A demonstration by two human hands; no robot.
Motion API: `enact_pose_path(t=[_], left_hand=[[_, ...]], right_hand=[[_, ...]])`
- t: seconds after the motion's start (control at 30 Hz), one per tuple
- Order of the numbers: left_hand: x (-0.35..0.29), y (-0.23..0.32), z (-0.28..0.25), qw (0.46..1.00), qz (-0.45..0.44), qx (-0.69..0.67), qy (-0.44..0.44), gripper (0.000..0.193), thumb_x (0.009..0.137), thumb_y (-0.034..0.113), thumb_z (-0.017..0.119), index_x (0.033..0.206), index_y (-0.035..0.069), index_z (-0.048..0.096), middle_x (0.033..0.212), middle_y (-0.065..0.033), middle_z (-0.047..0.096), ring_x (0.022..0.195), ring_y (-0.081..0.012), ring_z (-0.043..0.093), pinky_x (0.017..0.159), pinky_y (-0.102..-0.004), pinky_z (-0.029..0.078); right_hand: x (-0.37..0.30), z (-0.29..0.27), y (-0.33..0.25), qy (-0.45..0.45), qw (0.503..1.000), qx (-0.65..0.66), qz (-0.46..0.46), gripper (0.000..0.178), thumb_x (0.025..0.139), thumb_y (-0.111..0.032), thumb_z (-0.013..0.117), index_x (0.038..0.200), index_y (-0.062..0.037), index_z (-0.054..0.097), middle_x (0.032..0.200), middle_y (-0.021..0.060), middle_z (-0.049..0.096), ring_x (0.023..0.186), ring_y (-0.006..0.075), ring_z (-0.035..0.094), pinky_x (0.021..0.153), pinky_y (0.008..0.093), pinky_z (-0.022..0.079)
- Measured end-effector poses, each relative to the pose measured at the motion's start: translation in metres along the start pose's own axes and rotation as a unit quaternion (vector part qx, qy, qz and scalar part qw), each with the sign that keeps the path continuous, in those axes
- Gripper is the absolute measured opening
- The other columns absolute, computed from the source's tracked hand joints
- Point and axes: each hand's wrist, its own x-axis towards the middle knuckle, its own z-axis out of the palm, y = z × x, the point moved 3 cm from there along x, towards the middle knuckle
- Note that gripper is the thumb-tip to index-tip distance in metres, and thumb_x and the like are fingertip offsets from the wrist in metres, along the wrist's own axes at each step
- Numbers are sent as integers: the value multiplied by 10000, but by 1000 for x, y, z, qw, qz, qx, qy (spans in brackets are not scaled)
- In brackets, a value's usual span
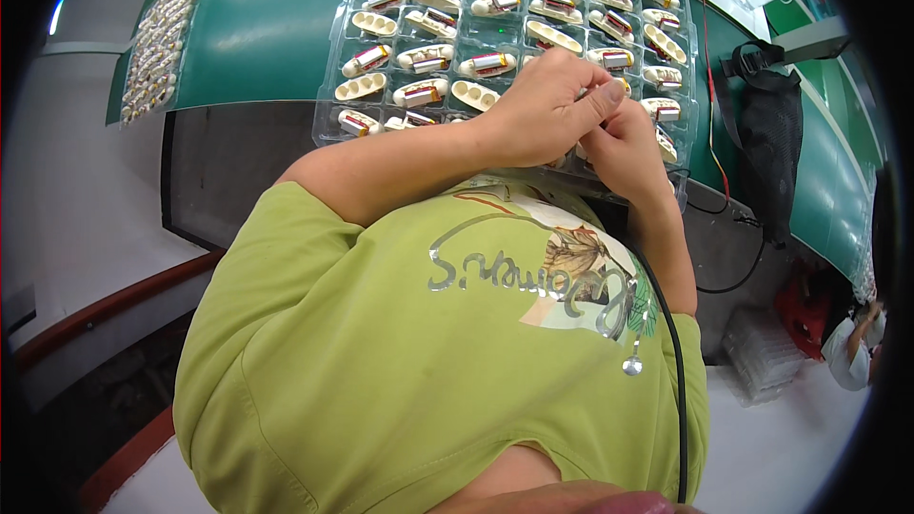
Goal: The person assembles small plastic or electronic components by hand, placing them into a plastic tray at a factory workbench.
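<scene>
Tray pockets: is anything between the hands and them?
Nothing visible. The left hand and right hand meet right over the clear tray, pinching something too small to tell. Below them, white cases sit in some pockets, and others are empty.

Crowded tray (335, 86), open mat (267, 29) left

A green work surface (267, 29) runs across the room, curving down the right side. Below it lies a pale grey floor (86, 190), edged by a dark red rail (114, 300). Bluish light (59, 9) glows at upper left.
</scene>
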Motion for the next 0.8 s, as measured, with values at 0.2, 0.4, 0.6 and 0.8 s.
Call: enact_pose_path(t=[0.2, 0.4, 0.6, 0.8], left_hand=[[36, -47, -55, 958, 13, 273, 89, 341, 874, 328, 616, 1020, 23, 659, 934, -154, 622, 874, -288, 603, 777, -391, 475], [48, -80, -98, 914, -19, 405, -2, 326, 807, 311, 694, 1017, 64, 669, 950, -113, 615, 865, -292, 602, 764, -386, 483], [30, -71, -104, 941, 34, 335, 42, 307, 775, 317, 720, 940, 63, 671, 908, -99, 602, 848, -275, 602, 722, -370, 483], [-5, -53, -78, 926, -48, 369, -62, 270, 739, 305, 710, 823, 50, 681, 852, -98, 602, 812, -272, 597, 700, -357, 480]], right_hand=[[-6, -3, -2, 81, 993, -84, 9, 175, 876, -165, 652, 857, 9, 651, 611, 30, 554, 550, 79, 463, 514, 253, 385], [-12, -15, -17, 222, 938, -174, -201, 97, 790, -58, 711, 843, -1, 653, 669, 67, 577, 547, 160, 513, 521, 276, 403], [-14, -23, -29, 254, 884, -260, -294, 135, 723, -19, 718, 846, -40, 670, 703, 82, 626, 603, 225, 589, 536, 314, 442], [-11, -22, -28, 260, 860, -296, -325, 181, 684, -20, 727, 851, -69, 681, 710, 72, 636, 622, 232, 605, 549, 332, 469]])
